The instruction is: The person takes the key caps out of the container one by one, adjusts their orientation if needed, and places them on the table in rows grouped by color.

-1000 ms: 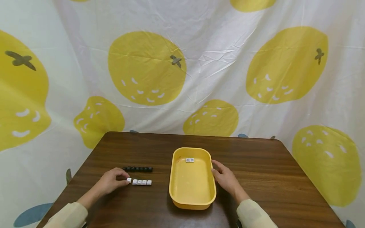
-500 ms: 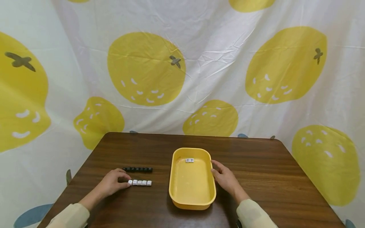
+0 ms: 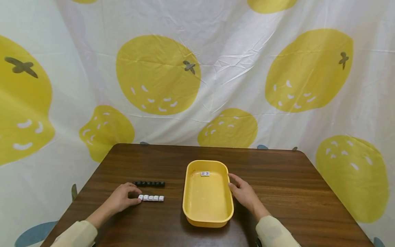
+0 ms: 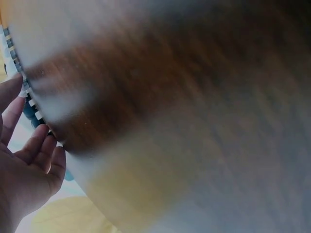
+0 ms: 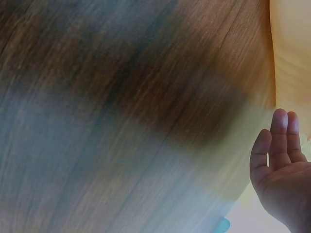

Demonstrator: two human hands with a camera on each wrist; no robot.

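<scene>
Five-or-so small pieces are better told as several white keycaps [image 3: 151,198], set side by side in a short row on the table's left half. My left hand [image 3: 122,198] pinches the keycap at the row's left end between thumb and index finger. Behind it runs a parallel row of black keycaps [image 3: 149,184], its left end close to my left fingers. A yellow tray [image 3: 208,220] stands right of the rows, holding two small white pieces [image 3: 205,174] near its far end. My right hand [image 3: 245,195] rests against the tray's right rim with its fingers extended.
The dark wooden table [image 3: 277,171] reaches back to a hanging white curtain [image 3: 228,85] with a lemon print. The table's brown surface fills most of both wrist views.
My left hand has moved slightly right, bringing the pinched white keycap up against the row and closing the gap. My right hand and the tray have stayed in place.
</scene>
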